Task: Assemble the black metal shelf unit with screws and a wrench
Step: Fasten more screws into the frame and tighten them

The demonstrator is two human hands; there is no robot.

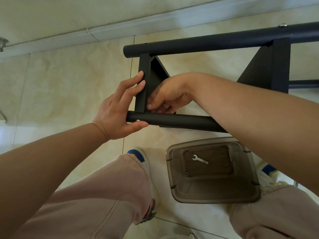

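Observation:
The black metal shelf unit lies on its side on the tiled floor. Its near round tube [181, 120] and far round tube [207, 43] are joined by a black shelf panel [144, 83] at the left end. My left hand [119, 109] wraps the near tube's end: its thumb rests by a silver screw head [138, 120] and its fingers press the panel's outer face. My right hand [167, 95] reaches under the panel at its inner corner, fingers curled; what they pinch is hidden. A small silver wrench [199, 159] lies in a brown plastic box [214, 192].
A second shelf panel [269, 66] stands further right on the frame, with another screw [282, 25] on the far tube. The box sits on the floor between my feet [143, 163]. A wall skirting [69, 38] runs behind the frame.

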